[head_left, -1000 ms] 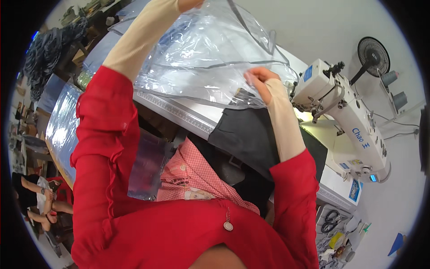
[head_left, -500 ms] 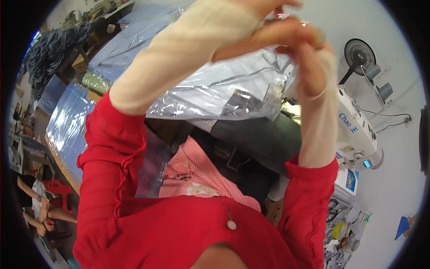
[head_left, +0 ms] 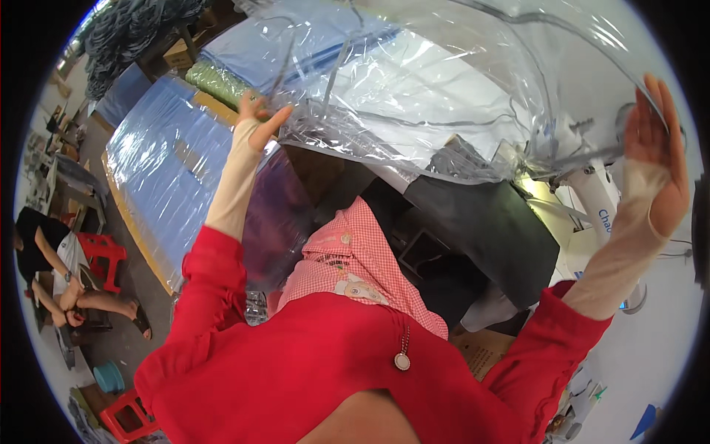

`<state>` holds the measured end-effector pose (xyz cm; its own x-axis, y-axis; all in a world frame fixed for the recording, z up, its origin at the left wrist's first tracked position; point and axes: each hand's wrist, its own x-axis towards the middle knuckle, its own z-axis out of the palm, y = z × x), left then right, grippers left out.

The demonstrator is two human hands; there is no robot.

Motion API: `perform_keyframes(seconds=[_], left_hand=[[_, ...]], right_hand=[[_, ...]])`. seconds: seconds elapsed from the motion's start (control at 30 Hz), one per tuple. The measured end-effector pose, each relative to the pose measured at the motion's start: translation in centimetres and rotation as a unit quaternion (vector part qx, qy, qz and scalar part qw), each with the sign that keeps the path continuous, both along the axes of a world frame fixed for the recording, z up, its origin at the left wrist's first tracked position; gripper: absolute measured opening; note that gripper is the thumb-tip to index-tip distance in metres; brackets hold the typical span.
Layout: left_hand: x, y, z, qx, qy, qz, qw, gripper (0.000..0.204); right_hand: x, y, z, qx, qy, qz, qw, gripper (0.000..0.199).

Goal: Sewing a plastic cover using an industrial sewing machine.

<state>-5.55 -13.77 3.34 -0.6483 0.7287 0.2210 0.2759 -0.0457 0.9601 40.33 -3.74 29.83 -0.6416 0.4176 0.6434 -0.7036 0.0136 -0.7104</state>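
Note:
A large clear plastic sheet [head_left: 473, 81] with dark grey trim spreads in front of me, its right part lifted in a curve. My left hand [head_left: 259, 124] is at the sheet's left side, thumb and fingers apart, with nothing visible between them. Raised at the far right, my right hand [head_left: 654, 144] has its fingers stretched upward; the sheet's trimmed edge crosses them, and part of the hand shows through the plastic. Both forearms wear cream sleeves. The sheet's lower edge lies over a sewing machine's lit work area [head_left: 543, 196] and a dark grey panel [head_left: 495, 237].
Plastic-covered blue stacks [head_left: 166, 159] lie on a table at left, beside a rolled green bundle [head_left: 218, 81]. The white sewing machine [head_left: 595, 200] stands at right by the wall. Another person sits at far left near red stools [head_left: 101, 255]. A teal bucket [head_left: 109, 377] stands on the floor.
My hands were close together, high up; now they are spread wide apart, left hand lower left and right hand far right. The plastic sheet's right part has risen. The view has shifted.

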Motion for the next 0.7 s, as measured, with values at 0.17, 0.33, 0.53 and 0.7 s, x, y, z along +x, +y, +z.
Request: perform_keyframes(seconds=[0.17,0.33,0.53,0.7], left_hand=[[-1.8,8.7,6.6,0.025,0.221,0.0,0.975,0.032],[-6.0,18.8,19.4,0.345,0.329,0.008,0.879,0.017],[-1.9,17.8,10.2,0.039,0.573,0.097,0.813,0.028],[-1.2,20.0,15.4,0.043,0.427,-0.118,0.895,0.03]], right_hand=[[1.3,-5.7,-2.4,0.044,-0.005,-0.498,0.866,0.046],[6.0,-11.1,-9.2,0.087,-0.045,-0.399,0.912,0.035],[-1.3,-16.5,-13.4,-0.16,-0.266,-0.176,0.934,0.032],[-8.3,-12.4,-14.2,-0.151,-0.497,0.066,0.852,0.051]])
